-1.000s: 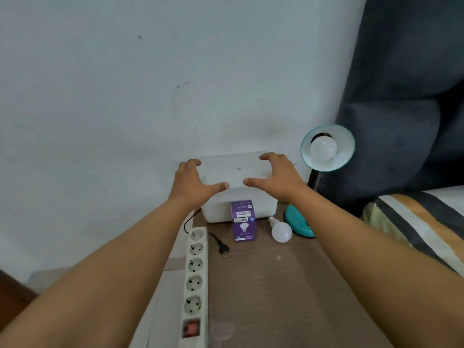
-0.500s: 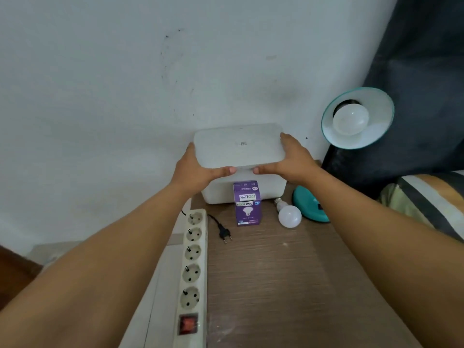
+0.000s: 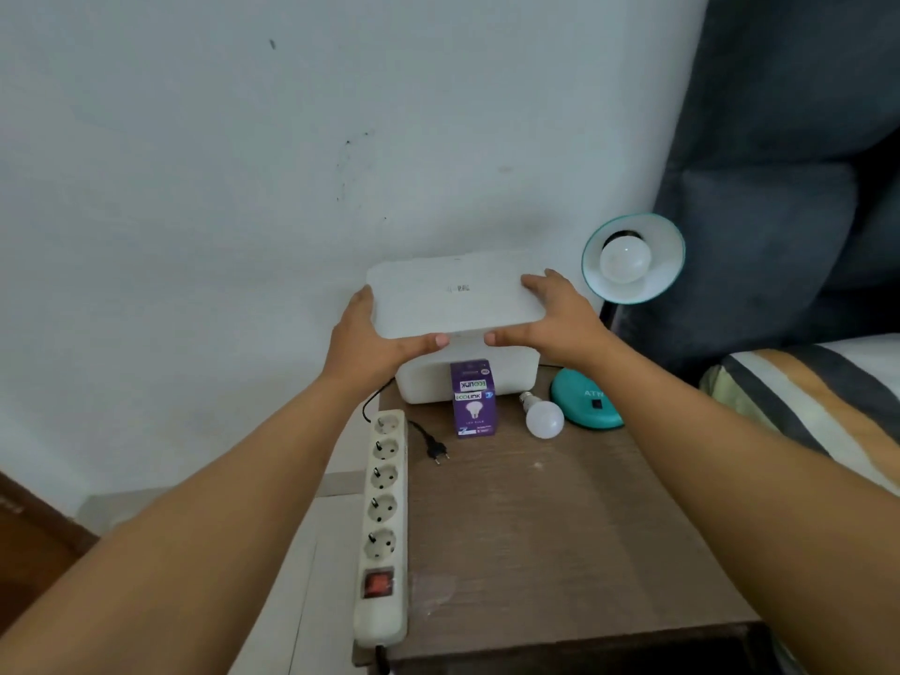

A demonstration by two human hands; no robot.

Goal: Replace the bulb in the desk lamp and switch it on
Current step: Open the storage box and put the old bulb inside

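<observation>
Bench (image 3: 560, 543) against wall: both hands, left (image 3: 363, 345) and right (image 3: 560, 316), fingers clamped on box lid (image 3: 455, 299), likely lifting it clear of box (image 3: 423, 382) at back edge

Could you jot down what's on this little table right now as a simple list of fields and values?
Hands: left hand and right hand hold the white lid above the white box
Lamp: teal desk lamp, bulb fitted, unlit
Spare bulb: loose bulb lying beside the lamp base
Bulb carton: purple carton, upright
Power: power strip, black plug unplugged
</observation>
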